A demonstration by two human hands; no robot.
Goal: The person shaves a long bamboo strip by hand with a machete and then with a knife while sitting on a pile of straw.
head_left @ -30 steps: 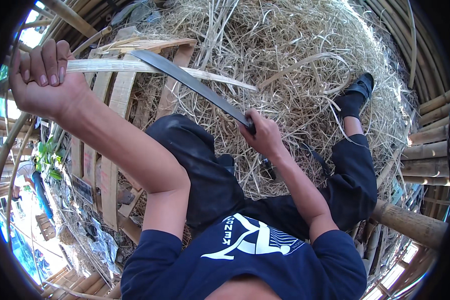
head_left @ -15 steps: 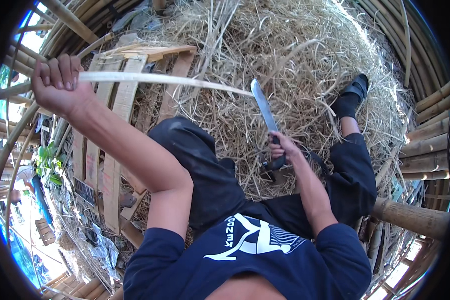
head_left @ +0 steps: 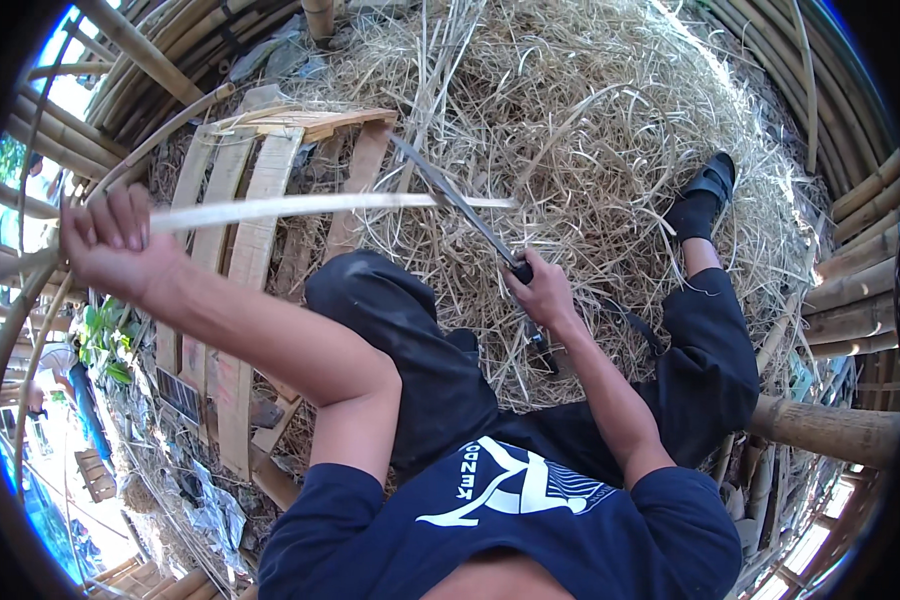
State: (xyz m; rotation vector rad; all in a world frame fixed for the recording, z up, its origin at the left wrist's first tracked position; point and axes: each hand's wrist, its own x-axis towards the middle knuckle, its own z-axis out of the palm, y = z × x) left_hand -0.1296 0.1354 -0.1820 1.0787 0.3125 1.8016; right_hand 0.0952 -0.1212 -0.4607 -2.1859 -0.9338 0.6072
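My left hand (head_left: 115, 240), raised at the left, is closed round a pale bamboo strip (head_left: 300, 205). The strip reaches to the right above my bent knee, and its free tip lies over the shavings. In my right hand (head_left: 543, 290), fingers wrapped round its dark handle, is a machete (head_left: 470, 218). Its blade slants up and to the left, crossing the strip not far from the tip. I cannot tell whether the edge touches the strip. Just below my right hand, a black object (head_left: 540, 345) lies partly hidden in the shavings.
A heap of bamboo shavings (head_left: 610, 130) covers the ground ahead. Left of my knee lies a wooden pallet (head_left: 260, 200). Bamboo poles (head_left: 850, 290) wall the right side, and a thick bamboo pole (head_left: 820, 430) lies beside my right leg. Another person (head_left: 75, 390) is far left.
The machete has swung left, its blade now across the strip instead of at its tip. My right hand has turned and shifted slightly left; my left hand and the strip are lower.
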